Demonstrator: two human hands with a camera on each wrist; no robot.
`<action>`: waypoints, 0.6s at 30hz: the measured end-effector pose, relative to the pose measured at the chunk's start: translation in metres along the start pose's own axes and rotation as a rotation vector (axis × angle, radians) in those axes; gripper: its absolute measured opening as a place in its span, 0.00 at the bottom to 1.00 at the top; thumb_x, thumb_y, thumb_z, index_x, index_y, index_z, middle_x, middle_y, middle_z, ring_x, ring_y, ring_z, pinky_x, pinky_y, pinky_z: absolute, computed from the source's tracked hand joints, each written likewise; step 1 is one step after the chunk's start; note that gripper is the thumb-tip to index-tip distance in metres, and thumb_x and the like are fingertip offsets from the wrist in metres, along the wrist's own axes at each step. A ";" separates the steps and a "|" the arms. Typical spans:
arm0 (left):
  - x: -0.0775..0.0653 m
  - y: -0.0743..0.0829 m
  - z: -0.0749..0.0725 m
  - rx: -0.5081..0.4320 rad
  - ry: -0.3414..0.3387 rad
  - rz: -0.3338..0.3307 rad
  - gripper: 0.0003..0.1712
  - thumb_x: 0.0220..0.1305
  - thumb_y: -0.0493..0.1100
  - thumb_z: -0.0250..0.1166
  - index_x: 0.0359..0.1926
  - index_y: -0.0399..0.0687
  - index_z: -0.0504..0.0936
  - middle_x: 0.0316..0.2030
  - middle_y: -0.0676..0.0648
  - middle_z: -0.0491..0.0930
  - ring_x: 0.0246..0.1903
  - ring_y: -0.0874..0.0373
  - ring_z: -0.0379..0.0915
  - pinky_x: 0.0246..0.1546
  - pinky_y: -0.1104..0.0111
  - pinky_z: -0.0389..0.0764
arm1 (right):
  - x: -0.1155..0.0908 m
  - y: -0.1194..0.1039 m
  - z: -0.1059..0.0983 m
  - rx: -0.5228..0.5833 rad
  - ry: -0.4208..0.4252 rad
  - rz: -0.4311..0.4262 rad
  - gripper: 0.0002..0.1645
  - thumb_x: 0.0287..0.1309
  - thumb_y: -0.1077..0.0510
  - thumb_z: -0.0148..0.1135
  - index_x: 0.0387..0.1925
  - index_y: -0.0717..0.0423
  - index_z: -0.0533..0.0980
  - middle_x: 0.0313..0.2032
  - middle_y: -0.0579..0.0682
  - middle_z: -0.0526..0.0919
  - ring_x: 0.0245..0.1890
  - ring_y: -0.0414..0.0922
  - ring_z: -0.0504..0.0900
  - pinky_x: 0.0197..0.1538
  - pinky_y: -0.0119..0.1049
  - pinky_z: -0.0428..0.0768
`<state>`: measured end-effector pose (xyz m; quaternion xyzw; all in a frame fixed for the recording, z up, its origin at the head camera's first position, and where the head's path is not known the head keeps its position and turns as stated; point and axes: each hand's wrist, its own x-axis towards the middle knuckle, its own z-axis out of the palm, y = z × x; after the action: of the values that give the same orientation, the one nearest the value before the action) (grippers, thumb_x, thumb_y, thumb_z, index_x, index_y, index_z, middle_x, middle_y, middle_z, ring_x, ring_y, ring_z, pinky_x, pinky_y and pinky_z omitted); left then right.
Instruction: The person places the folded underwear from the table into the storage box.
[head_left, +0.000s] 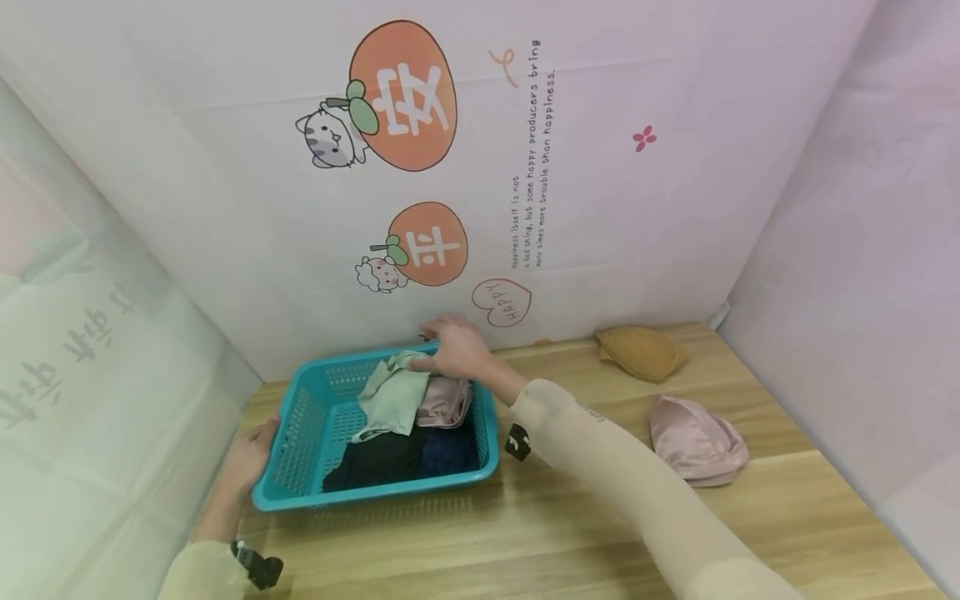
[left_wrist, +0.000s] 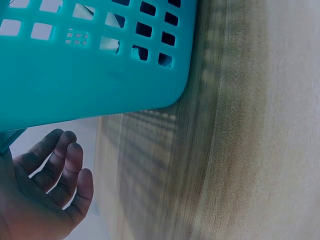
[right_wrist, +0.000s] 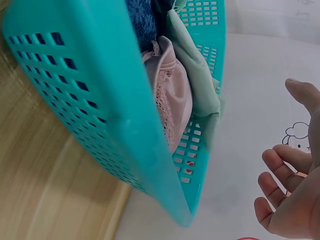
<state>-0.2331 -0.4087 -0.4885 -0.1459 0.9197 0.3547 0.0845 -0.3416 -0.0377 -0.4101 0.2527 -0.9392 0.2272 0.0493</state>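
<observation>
A turquoise plastic basket stands on the table, holding folded clothes. My left hand grips its left rim; in the left wrist view that hand's fingers curl loosely below the rim, the thumb hidden. Over the back right corner, my right hand is empty, thumb and fingers spread apart in the right wrist view. Just below it, a pale green garment lies beside a pink satin, lace-trimmed garment. Black cloth and navy lacy cloth fill the front of the basket.
On the wooden table to the right lie a mustard folded garment and a pink satin folded garment. A printed white curtain hangs behind the table, with more cloth at both sides.
</observation>
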 end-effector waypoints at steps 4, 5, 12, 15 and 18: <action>-0.001 0.001 -0.001 0.004 -0.001 -0.009 0.57 0.70 0.75 0.19 0.74 0.28 0.55 0.69 0.23 0.59 0.68 0.25 0.57 0.64 0.37 0.67 | -0.002 0.004 0.001 0.030 0.003 -0.004 0.44 0.53 0.30 0.69 0.65 0.47 0.74 0.57 0.47 0.81 0.61 0.49 0.74 0.64 0.49 0.73; -0.001 0.001 -0.001 0.004 -0.001 -0.012 0.57 0.70 0.75 0.20 0.74 0.28 0.54 0.70 0.22 0.59 0.68 0.25 0.57 0.64 0.36 0.66 | -0.002 0.006 0.002 0.043 0.004 -0.008 0.43 0.53 0.31 0.69 0.65 0.47 0.75 0.57 0.48 0.82 0.61 0.49 0.74 0.65 0.49 0.73; -0.001 0.002 -0.001 0.008 0.000 -0.013 0.57 0.70 0.75 0.20 0.74 0.28 0.54 0.71 0.22 0.56 0.70 0.25 0.54 0.67 0.35 0.62 | -0.005 0.013 0.004 0.100 0.010 -0.014 0.36 0.53 0.34 0.71 0.62 0.42 0.77 0.56 0.47 0.83 0.59 0.47 0.76 0.63 0.48 0.75; -0.001 0.003 -0.001 0.005 -0.001 -0.021 0.57 0.70 0.75 0.19 0.74 0.28 0.53 0.71 0.22 0.55 0.70 0.25 0.53 0.67 0.35 0.61 | -0.007 0.014 0.002 0.108 0.010 -0.019 0.36 0.54 0.35 0.70 0.62 0.42 0.77 0.57 0.47 0.83 0.60 0.47 0.76 0.64 0.47 0.75; 0.000 0.003 -0.001 0.003 -0.002 -0.031 0.58 0.70 0.75 0.19 0.74 0.29 0.53 0.71 0.22 0.54 0.70 0.25 0.51 0.68 0.35 0.60 | -0.009 0.017 -0.001 0.110 0.019 -0.032 0.37 0.53 0.34 0.70 0.62 0.42 0.77 0.57 0.46 0.83 0.60 0.46 0.77 0.63 0.44 0.76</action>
<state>-0.2343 -0.4074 -0.4865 -0.1594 0.9177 0.3522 0.0911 -0.3422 -0.0201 -0.4178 0.2676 -0.9206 0.2802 0.0478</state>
